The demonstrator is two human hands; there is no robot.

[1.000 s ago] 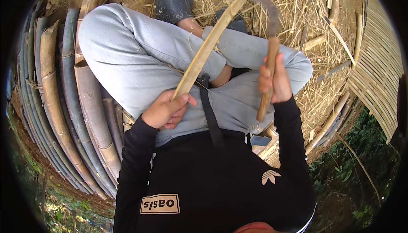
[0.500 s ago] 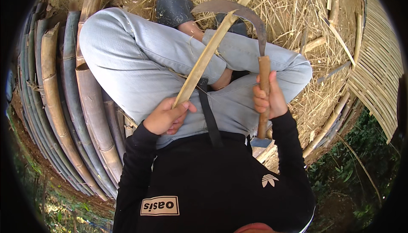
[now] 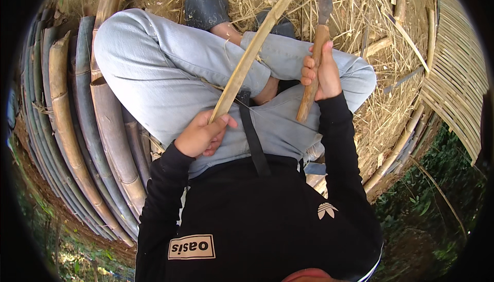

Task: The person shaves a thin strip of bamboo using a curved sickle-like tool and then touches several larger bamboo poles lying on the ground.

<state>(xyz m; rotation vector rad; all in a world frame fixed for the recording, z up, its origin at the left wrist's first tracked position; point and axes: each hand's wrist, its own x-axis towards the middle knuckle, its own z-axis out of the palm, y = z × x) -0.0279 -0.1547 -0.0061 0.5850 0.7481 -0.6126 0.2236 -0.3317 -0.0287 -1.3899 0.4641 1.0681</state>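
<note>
Head view, left hand: the left hand point(image 3: 203, 133) is pinching the near end of a split bamboo strip point(image 3: 252, 53), probably leaving its length free.
Bamboo strip: it is slanting over the crossed legs in jeans point(image 3: 149, 66) and reaching past the sandals point(image 3: 206, 10).
Right hand: the right hand point(image 3: 324, 72) is wrapping round the wooden handle of a sickle point(image 3: 322, 32), perhaps placing the fingers well apart from the edge.
Curved blade: the blade point(image 3: 325, 5) is crossing the strip's far part; contact is impossible to tell.
Ground, left side: bamboo poles point(image 3: 116, 133) are hemming in the left knee.
Ground, right side: straw point(image 3: 352, 20) is lying between the right knee and a slatted bamboo mat point(image 3: 458, 76), seemingly giving more swinging room.
</note>
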